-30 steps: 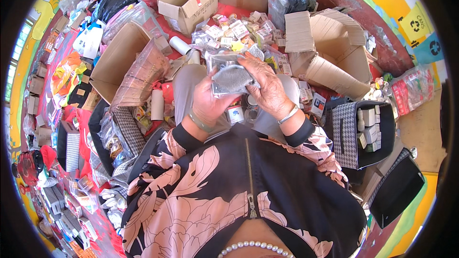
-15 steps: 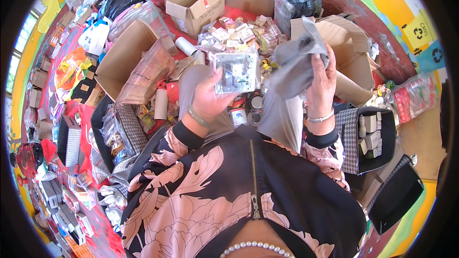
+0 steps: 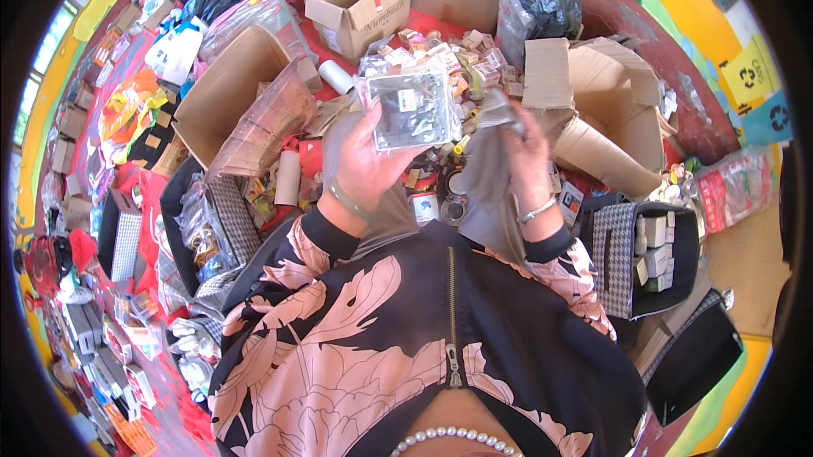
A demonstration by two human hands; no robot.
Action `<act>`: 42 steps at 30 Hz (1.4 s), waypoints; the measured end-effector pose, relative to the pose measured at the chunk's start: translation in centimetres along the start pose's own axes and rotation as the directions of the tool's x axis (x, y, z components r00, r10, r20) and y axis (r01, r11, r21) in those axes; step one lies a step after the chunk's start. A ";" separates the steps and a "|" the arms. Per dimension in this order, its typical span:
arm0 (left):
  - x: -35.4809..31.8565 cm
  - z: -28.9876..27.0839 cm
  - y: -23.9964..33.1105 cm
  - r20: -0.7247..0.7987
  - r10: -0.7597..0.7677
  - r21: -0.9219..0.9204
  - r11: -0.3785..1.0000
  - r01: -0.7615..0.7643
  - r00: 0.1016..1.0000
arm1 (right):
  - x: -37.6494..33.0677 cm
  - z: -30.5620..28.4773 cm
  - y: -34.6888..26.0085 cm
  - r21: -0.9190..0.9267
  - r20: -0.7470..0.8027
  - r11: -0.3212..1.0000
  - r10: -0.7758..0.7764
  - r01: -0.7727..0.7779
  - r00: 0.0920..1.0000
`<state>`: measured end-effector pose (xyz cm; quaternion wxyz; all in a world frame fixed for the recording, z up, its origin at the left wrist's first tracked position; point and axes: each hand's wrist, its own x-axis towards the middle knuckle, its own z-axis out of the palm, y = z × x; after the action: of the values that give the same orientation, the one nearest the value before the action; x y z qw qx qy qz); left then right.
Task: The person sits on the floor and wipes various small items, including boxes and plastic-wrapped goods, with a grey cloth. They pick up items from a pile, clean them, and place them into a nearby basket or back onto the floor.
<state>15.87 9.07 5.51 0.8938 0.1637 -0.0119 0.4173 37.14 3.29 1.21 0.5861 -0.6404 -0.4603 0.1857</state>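
Between the two raised hands, just above the dark floral jacket [image 3: 356, 330], the sorting work sits at a holding stage. The left hand [image 3: 360, 165] is clamped on a clear plastic packet holding a dark flat item with a small white label [image 3: 411, 105], thumb over its near edge, tilting it up toward the camera. The right hand [image 3: 527, 156], wearing a thin silver bangle [image 3: 535, 211], is closed on a limp grey plastic bag [image 3: 487, 177] that hangs down from its fingers toward the lap. The hands are apart, packet to the left and bag to the right, not touching.

Judging from this, the packet is being checked while the bag is held ready; the next move would call for opening the bag's mouth, which looks collapsed, and that likely needs a second hand or a shake.

Beyond the hands lies a heap of small boxes and packets [image 3: 449, 55] on the red floor [image 3: 627, 16]. Far left stands an open brown cardboard box [image 3: 224, 88], farther off another open carton [image 3: 360, 0], and to the right a torn flattened carton [image 3: 593, 101]. Near right sits a black checked fabric bin of small white boxes [image 3: 648, 258].
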 end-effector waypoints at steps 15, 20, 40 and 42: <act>1.0 -3.4 -1.3 -0.014 -0.028 -0.139 0.990 0.026 0.999 | -3.9 5.4 -8.2 -0.272 0.614 0.642 -0.458 0.717 0.643; 0.6 -3.0 -0.9 -0.095 0.031 -0.067 0.997 -0.038 0.995 | -3.8 4.7 -7.1 -0.066 0.645 0.723 -0.495 0.687 0.583; -1.4 -0.6 -0.7 0.094 0.150 0.263 0.950 -0.170 0.984 | -2.0 4.2 -8.0 -0.045 0.385 0.847 -0.474 0.529 0.792; -1.3 -0.2 -0.5 0.072 0.179 0.217 0.957 -0.191 0.981 | -2.4 3.8 -7.4 0.003 0.444 0.814 -0.521 0.580 0.729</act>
<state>15.39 7.86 5.01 0.8263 0.2717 -0.0034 0.4934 30.21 2.71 6.33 0.4551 -0.4564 -0.7572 0.1061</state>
